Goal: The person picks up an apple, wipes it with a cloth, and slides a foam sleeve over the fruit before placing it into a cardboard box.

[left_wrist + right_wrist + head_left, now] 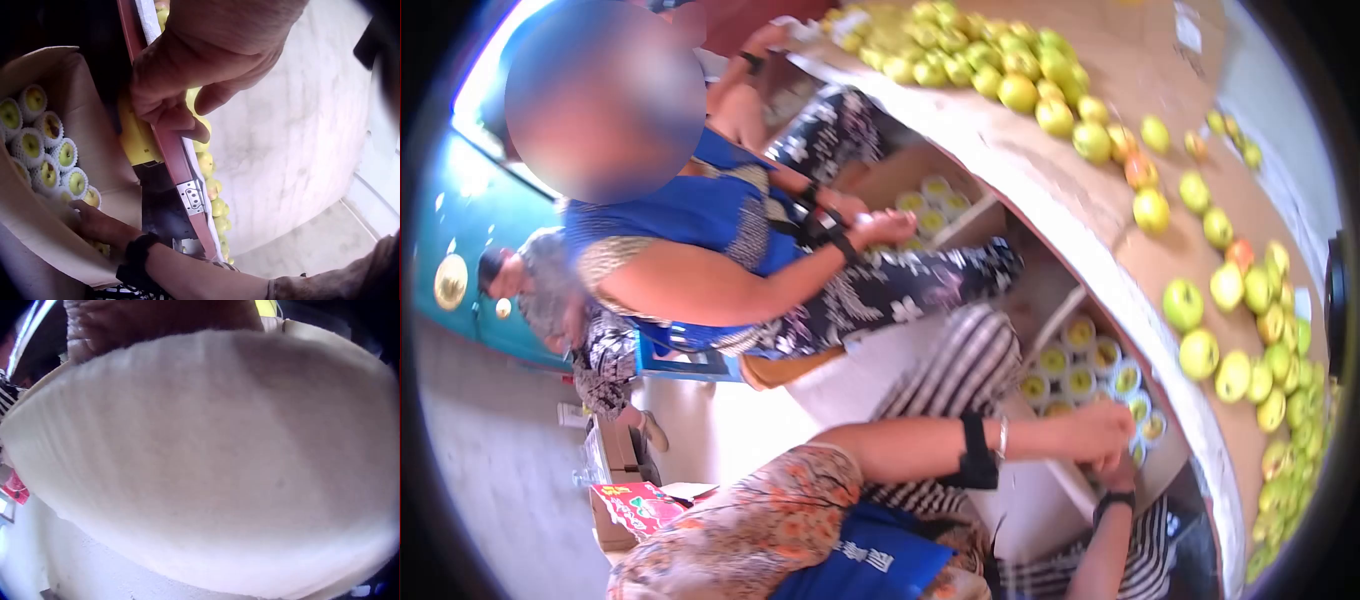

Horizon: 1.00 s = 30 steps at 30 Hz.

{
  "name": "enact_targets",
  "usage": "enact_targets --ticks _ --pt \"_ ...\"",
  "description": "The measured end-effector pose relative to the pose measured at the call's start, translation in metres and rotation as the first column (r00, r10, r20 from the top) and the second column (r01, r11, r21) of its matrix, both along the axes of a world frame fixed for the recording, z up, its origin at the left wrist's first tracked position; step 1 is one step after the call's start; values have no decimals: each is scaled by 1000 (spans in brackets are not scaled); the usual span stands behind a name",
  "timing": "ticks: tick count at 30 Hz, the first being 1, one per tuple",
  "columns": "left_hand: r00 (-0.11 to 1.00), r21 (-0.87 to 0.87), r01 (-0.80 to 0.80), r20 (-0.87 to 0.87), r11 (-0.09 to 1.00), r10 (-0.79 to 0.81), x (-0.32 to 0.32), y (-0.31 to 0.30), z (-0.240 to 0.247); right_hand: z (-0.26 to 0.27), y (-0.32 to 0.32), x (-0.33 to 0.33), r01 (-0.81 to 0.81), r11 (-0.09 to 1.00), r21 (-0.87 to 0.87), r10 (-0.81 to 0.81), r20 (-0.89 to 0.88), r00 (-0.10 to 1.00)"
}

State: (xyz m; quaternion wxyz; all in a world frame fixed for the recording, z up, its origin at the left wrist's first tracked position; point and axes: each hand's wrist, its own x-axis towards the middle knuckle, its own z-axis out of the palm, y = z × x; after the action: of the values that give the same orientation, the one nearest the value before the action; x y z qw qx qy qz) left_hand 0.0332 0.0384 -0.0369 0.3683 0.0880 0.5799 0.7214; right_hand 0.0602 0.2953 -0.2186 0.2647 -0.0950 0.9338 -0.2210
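In the head view my left hand (1090,435), with a silver bracelet and black strap on its wrist, hovers over the box's edge. The left wrist view shows that left hand (206,62) with loosely bent fingers and nothing visible between them, above the red table edge (172,153). My right hand (103,225) reaches down into a cardboard box (94,112), fingers among green-yellow apples (30,145) in white foam nets. Its fingertips are hidden, so I cannot tell whether it grips one. In the right wrist view a pale surface (200,462) covers nearly everything below the right hand (162,325).
Many loose apples (1000,60) lie on the cardboard-covered table (1090,190). Beside me sits a person in a blue apron (730,230), close to another box with netted apples (935,190). A red-printed carton (640,510) stands behind, and another person (540,280) is farther back.
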Motion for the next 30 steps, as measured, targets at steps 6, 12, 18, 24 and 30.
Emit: enact_targets --ticks 6,12,18,24,30 --pt "926 -180 254 -237 950 -293 13 4 6 79 -6 -19 11 982 190 -4 -35 999" --pt "959 -123 201 -176 972 -221 18 14 -17 233 -30 65 219 955 198 -136 -364 922" --pt "972 -176 132 -168 975 -162 30 16 -10 266 -31 138 381 921 77 -334 -347 876" --pt "956 -240 189 -177 952 -234 41 33 -20 265 -34 173 300 952 -55 -295 -411 862" --pt "939 -241 199 -232 950 -255 45 28 -26 268 -41 180 177 979 -97 -198 -636 745"
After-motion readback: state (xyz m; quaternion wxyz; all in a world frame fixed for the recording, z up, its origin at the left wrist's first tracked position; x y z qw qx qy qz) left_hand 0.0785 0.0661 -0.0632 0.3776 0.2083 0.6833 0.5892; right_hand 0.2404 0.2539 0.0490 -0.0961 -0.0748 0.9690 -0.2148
